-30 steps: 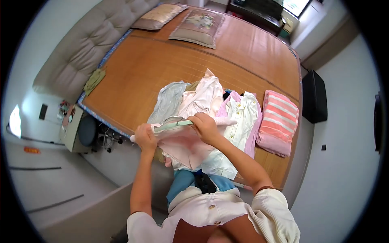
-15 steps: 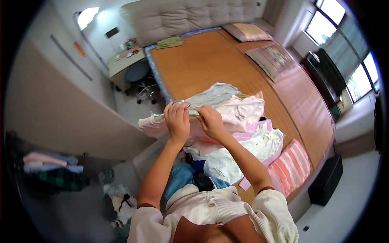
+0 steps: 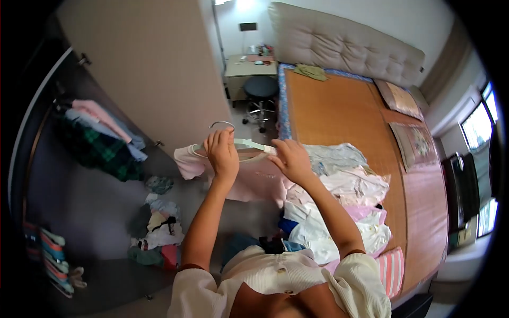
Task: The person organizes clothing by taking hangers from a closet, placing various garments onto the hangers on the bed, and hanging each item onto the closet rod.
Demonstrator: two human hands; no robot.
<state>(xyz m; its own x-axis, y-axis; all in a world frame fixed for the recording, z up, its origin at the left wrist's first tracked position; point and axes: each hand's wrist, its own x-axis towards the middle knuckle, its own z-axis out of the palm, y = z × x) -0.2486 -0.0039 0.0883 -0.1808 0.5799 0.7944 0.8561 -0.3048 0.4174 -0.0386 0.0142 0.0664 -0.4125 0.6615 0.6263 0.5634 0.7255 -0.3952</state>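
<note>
A pale pink shirt (image 3: 254,183) hangs on a light green hanger (image 3: 245,142) with a metal hook, in front of my body. My left hand (image 3: 221,153) is closed round the hanger just below its hook. My right hand (image 3: 290,159) pinches the shirt's neckline at the hanger's right shoulder. To the right, a pile of white, pink and grey clothes (image 3: 339,191) lies on the bed's near edge.
An open wardrobe on the left holds hanging clothes (image 3: 101,132), more clothes piled low (image 3: 161,228) and several hangers (image 3: 55,259). The wardrobe door (image 3: 154,63) stands open. Beyond are a round stool (image 3: 260,87), a small desk (image 3: 238,67) and the bed (image 3: 339,111).
The view has turned left toward the wardrobe, so the bed sits farther right. The shirt and hanger, still held by both hands, have come away from over the bed, and the shirt hangs more openly.
</note>
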